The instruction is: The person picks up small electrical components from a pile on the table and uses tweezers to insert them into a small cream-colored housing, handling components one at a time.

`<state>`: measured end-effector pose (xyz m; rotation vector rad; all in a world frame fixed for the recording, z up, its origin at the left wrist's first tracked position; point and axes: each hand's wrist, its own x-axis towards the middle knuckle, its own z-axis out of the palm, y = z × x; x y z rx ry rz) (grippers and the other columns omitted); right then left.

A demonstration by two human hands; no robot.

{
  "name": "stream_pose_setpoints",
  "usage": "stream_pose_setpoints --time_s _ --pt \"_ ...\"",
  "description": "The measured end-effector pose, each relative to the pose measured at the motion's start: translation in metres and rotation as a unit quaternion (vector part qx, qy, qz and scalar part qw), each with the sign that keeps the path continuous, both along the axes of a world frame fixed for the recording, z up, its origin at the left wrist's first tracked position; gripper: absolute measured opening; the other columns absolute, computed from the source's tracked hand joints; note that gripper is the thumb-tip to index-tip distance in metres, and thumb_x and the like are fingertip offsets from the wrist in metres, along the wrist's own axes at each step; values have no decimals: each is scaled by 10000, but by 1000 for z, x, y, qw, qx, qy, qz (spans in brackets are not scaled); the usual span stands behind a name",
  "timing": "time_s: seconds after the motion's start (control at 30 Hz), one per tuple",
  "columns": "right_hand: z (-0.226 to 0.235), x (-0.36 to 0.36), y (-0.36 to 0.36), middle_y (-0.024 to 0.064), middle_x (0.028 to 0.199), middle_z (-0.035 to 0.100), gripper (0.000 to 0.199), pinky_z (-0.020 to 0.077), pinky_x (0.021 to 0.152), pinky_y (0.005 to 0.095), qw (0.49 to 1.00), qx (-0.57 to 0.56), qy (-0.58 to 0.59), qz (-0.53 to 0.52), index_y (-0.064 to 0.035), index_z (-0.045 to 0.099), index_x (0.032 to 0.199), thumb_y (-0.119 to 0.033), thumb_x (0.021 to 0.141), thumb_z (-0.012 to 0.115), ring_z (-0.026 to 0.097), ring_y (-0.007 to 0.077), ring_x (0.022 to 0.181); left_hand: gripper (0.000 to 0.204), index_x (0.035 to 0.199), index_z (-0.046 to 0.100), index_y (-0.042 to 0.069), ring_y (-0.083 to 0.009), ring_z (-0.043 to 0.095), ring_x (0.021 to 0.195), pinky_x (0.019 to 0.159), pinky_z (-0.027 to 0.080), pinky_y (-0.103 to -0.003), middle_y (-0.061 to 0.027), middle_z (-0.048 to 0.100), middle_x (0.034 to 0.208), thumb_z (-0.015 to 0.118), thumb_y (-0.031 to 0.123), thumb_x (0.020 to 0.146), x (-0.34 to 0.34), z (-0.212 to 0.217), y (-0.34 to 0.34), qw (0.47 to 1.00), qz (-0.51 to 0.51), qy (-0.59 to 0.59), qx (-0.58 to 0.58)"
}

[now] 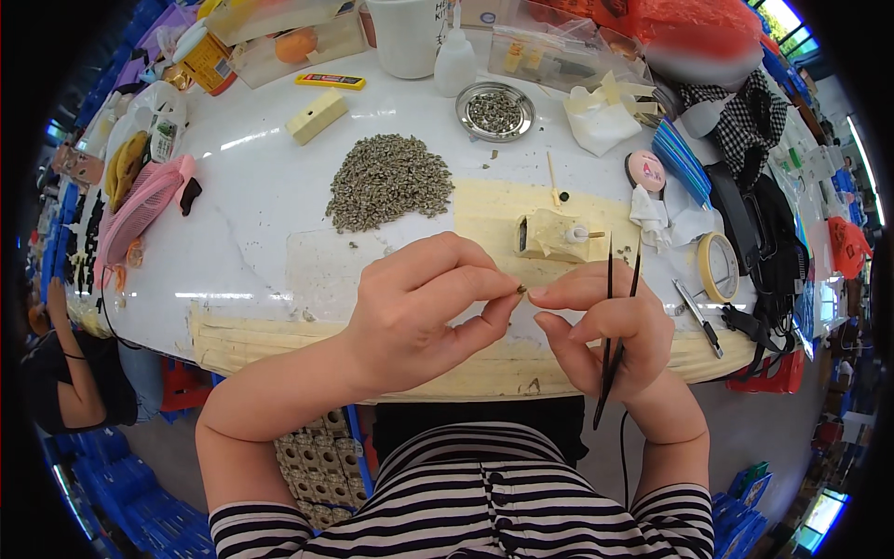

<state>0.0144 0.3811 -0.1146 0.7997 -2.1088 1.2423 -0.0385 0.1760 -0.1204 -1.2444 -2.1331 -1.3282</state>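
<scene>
Over the front of the table, my left hand [424, 312] pinches a tiny metal part [521, 290] between thumb and forefinger. My right hand [610, 326] is close beside it, its fingertips almost at the part; whether they touch it I cannot tell. Dark tweezers [610, 359] are tucked in the curled fingers of my right hand, tips pointing away from me. Beyond my left hand lies a heap of small grey metal parts [389, 182]. A taped block with a small white bottle top [559, 235] sits just past my right hand.
At the back stand a round metal dish [495, 112] of small parts, a white squeeze bottle [455, 63] and a white cup [406, 37]. A cream block [317, 116] lies back left. On the right are a tape roll [718, 267] and a utility knife [697, 318]. Another person [79, 377] sits at left.
</scene>
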Motion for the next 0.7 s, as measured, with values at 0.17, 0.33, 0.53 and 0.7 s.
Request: stream_pose_setpoints --time_s 0.17,0.33,0.53,0.7 --pt "-1 -1 0 155 929 738 310 547 625 320 999 38 27 -14 -60 545 835 68 728 806 677 269 728 247 910 746 22 -165 667 700 564 509 -252 -84 680 843 808 -57 684 -1 -1 0 1000 -3 -21 17" --pt "-1 -2 -1 176 969 733 307 569 632 338 996 58 64 -17 -47 535 827 72 724 798 691 284 768 238 909 746 20 -162 668 706 568 513 -251 -84 682 846 803 -61 692 -1 -2 -1 999 -7 -31 7" --pt "-3 -2 -1 186 975 730 304 579 634 343 993 81 79 -17 -39 531 823 87 719 787 700 292 763 243 914 745 14 -162 671 713 573 523 -248 -88 683 850 809 -64 692 -1 -1 -1 999 -13 -35 13" --pt "-3 1 -2 179 958 733 266 565 638 308 999 33 -2 -8 -25 553 828 89 743 778 702 264 738 274 944 745 12 -167 670 711 563 524 -249 -93 682 872 817 -66 692 0 -1 -3 999 -22 -20 37"
